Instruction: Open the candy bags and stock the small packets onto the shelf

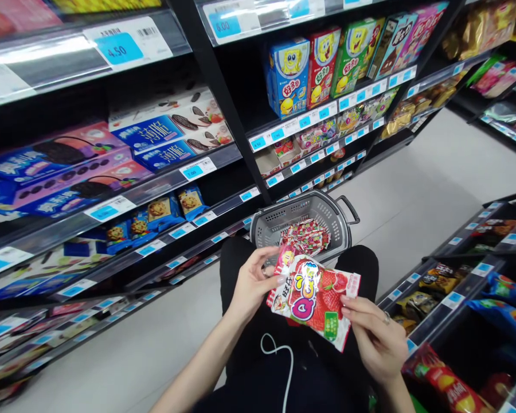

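A strawberry gummy candy bag (316,295), white and red with a big "Q" on its front, is held tilted above my lap. My left hand (253,281) pinches its upper left side, where the red edge of what looks like another bag shows behind it. The thumb and fingers of my right hand (374,332) are closed on the bag's right edge. Just beyond my knees, a grey shopping basket (269,223) stands on the floor. Several similar red-and-white candy bags (305,235) lie inside it.
Shelves on the left hold blue and pink cookie boxes (159,135). Ahead are cartoon snack boxes (289,74), with candy bags (312,136) on the shelf below. At right, a low rack bears chip bags (449,381). A white cable (289,367) hangs over my lap.
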Demonstrator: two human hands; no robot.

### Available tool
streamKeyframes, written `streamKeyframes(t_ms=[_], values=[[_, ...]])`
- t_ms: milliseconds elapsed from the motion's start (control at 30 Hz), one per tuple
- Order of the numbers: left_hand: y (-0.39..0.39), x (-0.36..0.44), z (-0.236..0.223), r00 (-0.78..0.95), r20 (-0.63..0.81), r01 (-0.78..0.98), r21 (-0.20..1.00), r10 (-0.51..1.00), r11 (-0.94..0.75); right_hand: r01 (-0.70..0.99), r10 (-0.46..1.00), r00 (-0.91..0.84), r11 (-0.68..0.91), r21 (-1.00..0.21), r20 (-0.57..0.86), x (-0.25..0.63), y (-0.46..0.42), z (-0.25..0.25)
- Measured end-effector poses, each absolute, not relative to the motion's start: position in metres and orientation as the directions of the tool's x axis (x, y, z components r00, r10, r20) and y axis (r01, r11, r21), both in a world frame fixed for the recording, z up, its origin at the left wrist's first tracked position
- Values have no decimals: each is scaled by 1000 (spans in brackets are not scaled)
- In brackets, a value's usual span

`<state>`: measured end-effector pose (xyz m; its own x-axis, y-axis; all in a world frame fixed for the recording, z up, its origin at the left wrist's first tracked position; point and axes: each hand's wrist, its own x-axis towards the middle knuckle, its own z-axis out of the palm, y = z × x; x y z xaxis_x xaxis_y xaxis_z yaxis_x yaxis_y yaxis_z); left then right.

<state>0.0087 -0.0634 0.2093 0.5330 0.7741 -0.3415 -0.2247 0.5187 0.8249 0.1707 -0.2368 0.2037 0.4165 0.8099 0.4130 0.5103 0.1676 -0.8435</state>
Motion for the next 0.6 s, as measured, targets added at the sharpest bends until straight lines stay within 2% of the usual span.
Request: streamKeyframes(t_ms=[67,133,200,267,467,533,600], values=[[-61,12,210,560,-393,-200,790,730,579,321,780,554,123,-939,292,164,-235,201],[-59,14,208,581,-452,-166,748,677,642,25,718,690,105,-994,93,158,-229,196],[-58,16,205,554,-497,-149,730,668,667,-241,694,711,86,-967,-116,155,-221,189],[-57,18,202,509,-515,-152,735,689,661,-409,721,642,33,-912,-262,153,-215,180],[-59,23,198,501,-522,-89,762,690,641,-690,810,384,-67,-721,-443,143,-206,162],[-60,23,197,508,-525,-48,774,683,631,-711,829,316,-116,-694,-462,139,-206,159],[-60,21,197,507,-502,-4,812,701,584,-660,816,360,-119,-742,-451,139,-208,156]])
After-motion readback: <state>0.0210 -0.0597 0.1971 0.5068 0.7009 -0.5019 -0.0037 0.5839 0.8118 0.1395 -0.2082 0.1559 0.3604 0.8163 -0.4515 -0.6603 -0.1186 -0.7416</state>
